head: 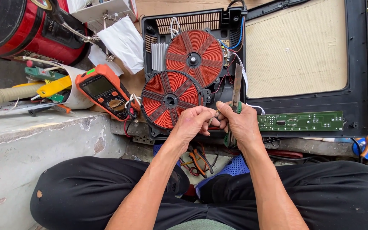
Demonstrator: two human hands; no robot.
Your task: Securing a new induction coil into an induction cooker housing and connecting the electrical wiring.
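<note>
My left hand (196, 122) pinches the end of a thin wire (216, 111) just below a red copper coil (170, 99) of an opened induction cooker (192, 64). My right hand (240, 123) grips a utility knife (236, 85), its blade pointing up, and its fingers meet the left hand at the wire. A second red coil (194, 56) sits higher in the black housing. A green circuit board (301, 121) lies just right of my right hand.
An orange multimeter (105, 91) lies to the left beside a white cup of tools (60, 85). A red and black cooker pot (22, 27) stands at the top left. The cooker's lid (297, 51) lies open at right. Pliers (199, 159) rest between my feet.
</note>
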